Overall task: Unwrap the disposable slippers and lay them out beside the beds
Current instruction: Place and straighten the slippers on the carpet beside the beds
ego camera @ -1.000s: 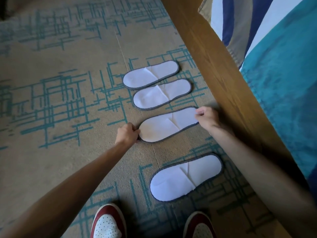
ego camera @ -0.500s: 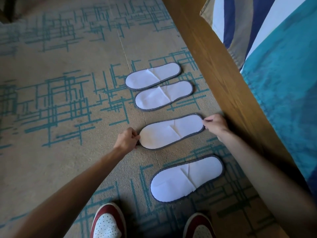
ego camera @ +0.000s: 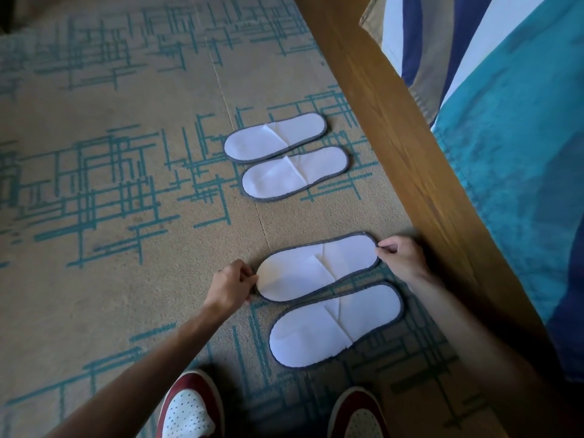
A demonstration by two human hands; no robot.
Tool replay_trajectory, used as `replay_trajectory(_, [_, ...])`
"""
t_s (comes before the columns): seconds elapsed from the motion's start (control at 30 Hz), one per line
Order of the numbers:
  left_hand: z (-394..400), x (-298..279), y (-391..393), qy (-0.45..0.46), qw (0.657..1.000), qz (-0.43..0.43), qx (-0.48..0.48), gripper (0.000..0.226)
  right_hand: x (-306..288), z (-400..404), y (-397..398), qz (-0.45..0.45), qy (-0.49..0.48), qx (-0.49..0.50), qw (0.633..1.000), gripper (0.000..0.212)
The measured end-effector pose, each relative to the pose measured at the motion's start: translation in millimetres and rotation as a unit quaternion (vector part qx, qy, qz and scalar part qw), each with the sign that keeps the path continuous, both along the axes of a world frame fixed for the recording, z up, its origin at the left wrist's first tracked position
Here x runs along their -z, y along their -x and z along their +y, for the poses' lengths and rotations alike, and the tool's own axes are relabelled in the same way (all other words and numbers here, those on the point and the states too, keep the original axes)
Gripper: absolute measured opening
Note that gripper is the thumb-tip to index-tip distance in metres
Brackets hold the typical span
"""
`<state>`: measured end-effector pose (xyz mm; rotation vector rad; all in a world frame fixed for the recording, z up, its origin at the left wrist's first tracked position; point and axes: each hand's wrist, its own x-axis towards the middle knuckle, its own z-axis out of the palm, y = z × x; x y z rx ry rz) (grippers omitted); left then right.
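Several flat white disposable slippers with grey edging lie on the carpet beside the wooden bed frame (ego camera: 410, 159). One pair sits farther off: a far slipper (ego camera: 275, 139) and a second slipper (ego camera: 295, 173) touching it. Nearer me, a third slipper (ego camera: 316, 267) is pinched at both ends: my left hand (ego camera: 232, 284) grips its rounded left end, my right hand (ego camera: 401, 259) grips the end next to the bed frame. Its lower edge touches a fourth slipper (ego camera: 335, 325) lying just in front of my shoes.
The beige carpet (ego camera: 110, 184) with teal line patterns stretches to the left. A teal bedspread (ego camera: 521, 153) and a striped pillow (ego camera: 420, 42) lie on the bed at right. My red-and-white shoes (ego camera: 189, 409) stand at the bottom edge.
Both hands have slid the third slipper toward me, away from the far pair, until it lies against the fourth slipper. The gap to the far pair has widened.
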<state>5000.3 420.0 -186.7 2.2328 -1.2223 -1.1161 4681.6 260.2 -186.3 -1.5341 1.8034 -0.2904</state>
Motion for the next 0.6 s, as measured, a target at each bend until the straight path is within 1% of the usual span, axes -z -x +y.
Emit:
replay_trajectory(0.23, [-2.8,2.6,4.0,0.003,1.0,-0.015,0.014,0.017,-0.1,-1.6,4.6,0.007,-0.001,0.0,1.0,0.019])
replay_trajectory(0.33, [-3.6,2.6,4.2,0.002,1.0,-0.009,0.012,0.02,-0.4,-1.8,5.1,0.013,-0.002,-0.006,1.0,0.019])
replay_trajectory(0.5, [-3.5,1.0,3.3,0.002,1.0,-0.011,0.019,0.018,0.4,-1.2,3.1,0.021,0.004,-0.007,1.0,0.019])
replay_trajectory(0.6, [-1.5,1.4,2.3,0.004,1.0,-0.01,0.01,0.014,0.7,-0.1,1.4,0.022,0.002,-0.016,1.0,0.018])
